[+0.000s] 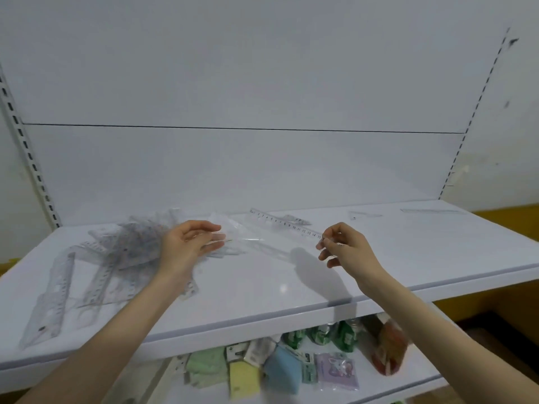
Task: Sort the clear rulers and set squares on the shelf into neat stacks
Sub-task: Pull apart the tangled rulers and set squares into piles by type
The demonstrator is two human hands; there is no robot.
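Sorting's barely started: one ruler (pixel 287 225) is pinched in the fingers of the right hand (pixel 347 249), the left hand (pixel 186 246) grip can't be told, and the pile (pixel 125 249) is left unsorted.

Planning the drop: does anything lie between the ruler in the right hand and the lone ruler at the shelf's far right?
Only a small clear set square, lying flat on the shelf between the held ruler in the right hand and the lone ruler. Carried above it, the path looks free.
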